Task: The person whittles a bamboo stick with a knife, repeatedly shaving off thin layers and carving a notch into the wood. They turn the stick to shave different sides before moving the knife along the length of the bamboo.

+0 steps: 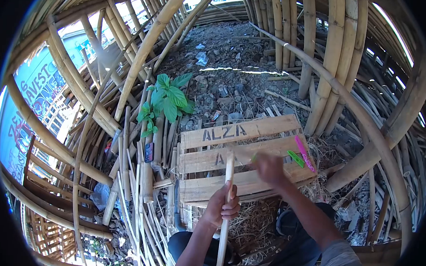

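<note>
My left hand is wrapped round a pale peeled stick, which stands nearly upright in front of the wooden crate. Just right of the stick's top, my right hand is closed and smeared by motion. From it a blurred blade points left toward the stick, with a bit of green at its base; it looks like a small knife. Under both hands lies a slatted wooden crate marked ALZA. On its right end rest a green sheath-like piece and a longer pink one with lettering.
Bamboo poles frame the space on both sides. A phone lies on bamboo at the left, near a leafy plant. A dark curved tool handle leans by the crate. Straw and rubble cover the ground.
</note>
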`<action>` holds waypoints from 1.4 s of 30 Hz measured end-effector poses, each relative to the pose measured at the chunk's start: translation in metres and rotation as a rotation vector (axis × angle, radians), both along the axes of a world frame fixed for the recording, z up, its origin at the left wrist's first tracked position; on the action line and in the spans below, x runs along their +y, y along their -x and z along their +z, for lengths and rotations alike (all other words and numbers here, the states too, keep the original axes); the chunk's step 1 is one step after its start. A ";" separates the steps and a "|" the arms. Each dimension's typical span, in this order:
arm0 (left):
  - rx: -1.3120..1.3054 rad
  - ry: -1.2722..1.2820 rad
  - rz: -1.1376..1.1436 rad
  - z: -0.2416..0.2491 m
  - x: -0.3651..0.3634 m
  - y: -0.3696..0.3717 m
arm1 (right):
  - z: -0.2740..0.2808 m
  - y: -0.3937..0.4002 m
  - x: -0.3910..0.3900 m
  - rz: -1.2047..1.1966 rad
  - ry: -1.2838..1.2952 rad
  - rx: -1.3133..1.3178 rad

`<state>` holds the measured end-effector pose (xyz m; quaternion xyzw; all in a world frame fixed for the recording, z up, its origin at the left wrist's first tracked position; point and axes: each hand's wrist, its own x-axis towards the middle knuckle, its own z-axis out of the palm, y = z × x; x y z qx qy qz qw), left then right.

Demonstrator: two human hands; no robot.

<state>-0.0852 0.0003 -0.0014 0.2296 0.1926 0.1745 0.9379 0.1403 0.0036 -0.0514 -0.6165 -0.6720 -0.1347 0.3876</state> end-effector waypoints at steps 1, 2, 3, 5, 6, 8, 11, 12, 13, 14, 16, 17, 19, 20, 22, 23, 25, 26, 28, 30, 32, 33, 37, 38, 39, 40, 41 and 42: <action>0.008 -0.030 -0.042 0.004 -0.011 0.003 | -0.012 -0.044 0.024 -0.472 0.230 0.026; 0.008 -0.074 -0.085 0.010 -0.017 0.003 | -0.014 -0.090 0.027 -0.655 0.114 0.226; 0.010 -0.140 -0.113 0.011 -0.020 0.002 | -0.022 -0.121 0.027 -0.619 -0.087 0.345; 0.005 -0.112 -0.118 0.009 -0.017 0.004 | -0.018 -0.122 0.020 -0.578 -0.273 0.463; 0.005 -0.086 -0.104 0.005 -0.011 0.004 | 0.007 -0.093 -0.001 -0.427 -0.088 0.423; 0.016 -0.101 -0.086 -0.001 0.000 0.005 | 0.048 -0.042 -0.030 -0.105 0.151 0.319; -0.027 -0.068 -0.080 0.000 -0.002 0.007 | 0.057 0.007 -0.046 0.286 0.259 0.136; -0.085 -0.041 -0.105 0.001 -0.002 0.008 | 0.055 0.015 -0.045 0.286 0.262 0.143; -0.134 -0.022 -0.116 -0.001 -0.002 0.009 | 0.053 0.022 -0.044 0.342 0.287 0.206; -0.129 -0.018 -0.115 -0.001 -0.001 0.010 | 0.052 0.026 -0.043 0.399 0.313 0.268; -0.131 -0.018 -0.098 0.001 0.001 0.011 | 0.050 0.026 -0.041 0.388 0.331 0.289; -0.163 -0.007 -0.100 -0.001 0.002 0.011 | 0.050 0.024 -0.040 0.374 0.345 0.305; -0.141 -0.002 -0.096 -0.001 0.003 0.010 | 0.052 0.022 -0.041 0.347 0.353 0.325; -0.118 0.003 -0.091 -0.001 0.003 0.009 | 0.052 0.023 -0.043 0.363 0.355 0.313; -0.112 0.032 -0.117 -0.004 0.001 0.008 | 0.052 0.022 -0.044 0.350 0.353 0.313; -0.137 0.035 -0.131 -0.006 0.000 0.007 | 0.052 0.022 -0.043 0.386 0.264 0.181; -0.105 -0.030 -0.128 -0.003 -0.005 0.003 | 0.044 0.007 -0.036 0.366 0.100 -0.037; 0.101 -0.163 -0.092 0.008 -0.009 -0.002 | 0.034 -0.017 -0.022 0.306 0.027 -0.012; 0.187 -0.178 -0.008 0.005 0.002 -0.009 | 0.031 -0.020 -0.010 0.207 0.021 -0.050; 0.121 -0.155 -0.014 0.000 0.008 -0.005 | 0.033 0.004 -0.021 0.198 0.038 0.017; -0.059 -0.036 -0.063 -0.008 0.003 0.004 | 0.033 0.008 -0.020 0.190 0.049 0.089; -0.039 -0.039 -0.072 -0.009 -0.002 0.006 | 0.029 -0.002 -0.017 0.195 0.057 0.025; 0.088 -0.145 -0.001 -0.003 0.014 -0.006 | 0.025 0.004 -0.009 0.145 0.039 0.040; 0.078 -0.150 0.012 -0.005 0.012 -0.004 | 0.023 0.014 -0.011 0.129 0.066 0.116; 0.016 -0.079 -0.011 -0.009 0.007 0.001 | 0.027 0.022 -0.019 0.186 0.070 0.065; -0.042 -0.008 -0.044 -0.010 0.003 0.004 | 0.024 0.018 -0.017 0.164 0.001 0.009; -0.051 0.022 -0.071 -0.012 -0.006 0.006 | 0.014 0.010 -0.015 0.142 -0.062 -0.042; -0.086 -0.003 -0.108 -0.007 -0.014 0.006 | 0.006 -0.023 0.005 -0.327 0.254 0.053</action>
